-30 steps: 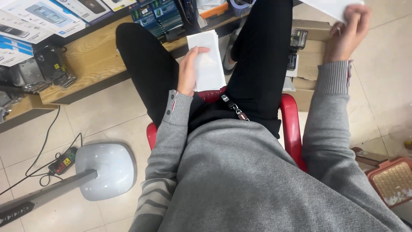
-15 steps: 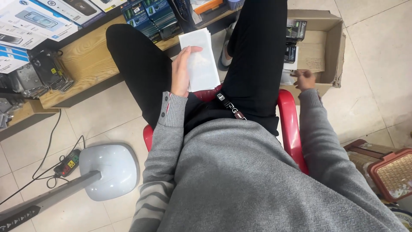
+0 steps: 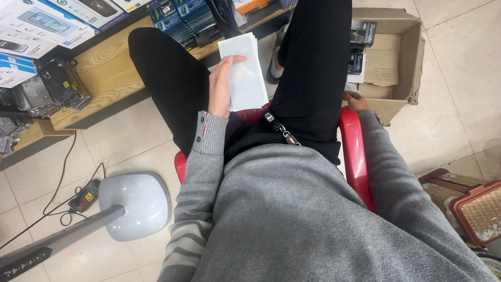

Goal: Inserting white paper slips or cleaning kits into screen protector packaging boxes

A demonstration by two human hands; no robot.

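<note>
A: Head view is showing a seated person on a red plastic chair (image 3: pixel 350 151). What is the left hand (image 3: pixel 222 86) doing?

B: The left hand is holding a stack of white flat packets (image 3: pixel 245 70) above the lap, between the two black trouser legs. Its grip is clamped on the stack: thumb lying across the face, fingers wrapping behind the left edge.

A: And the right hand (image 3: pixel 356 100)?

B: It is reaching down beside the chair to the near edge of an open cardboard box (image 3: pixel 399 57). Only its back is showing, so whether its grip is apart or together cannot be told.

A: How should the holding be done well?

B: In my judgement, the stack is staying squared if the thumb is pressing flat near the middle and the lower edge is resting against the palm. The packets look thin and slippery, so tilting the stack is risking fanning.

A: Surface and room?

B: The floor is pale tile. A low wooden shelf (image 3: pixel 104 73) is running along the upper left, carrying boxed goods and clear bagged items. A round white stand base (image 3: pixel 134 204) is sitting at lower left next to a power strip (image 3: pixel 85 195) with trailing cable. Woven brown trays (image 3: pixel 477 209) are lying at lower right.
</note>
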